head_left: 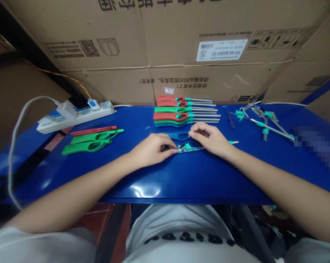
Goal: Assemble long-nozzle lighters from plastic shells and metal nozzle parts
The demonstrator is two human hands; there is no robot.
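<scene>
My left hand (157, 149) is closed, thumb and fingers pinching the near end of a lighter's inner assembly (187, 147), which has teal parts, thin wires and a metal tube. Its tube runs right, under my right hand, and the tip (234, 142) shows beyond. My right hand (211, 138) is closed in a pinch above the assembly; whatever lies between its fingertips is too small to make out. Just behind, a blue lighter shell half (176, 136) lies flat on the table, close to the fingertips of both hands.
Finished-looking long lighters (172, 117) are stacked behind my hands. Green shell halves (85, 147) and red ones (95, 129) lie left, near a white power strip (80, 116). A screwdriver (231, 120) and loose lighter assemblies (259, 123) lie right. A cardboard wall (121, 86) borders the blue table (187, 179).
</scene>
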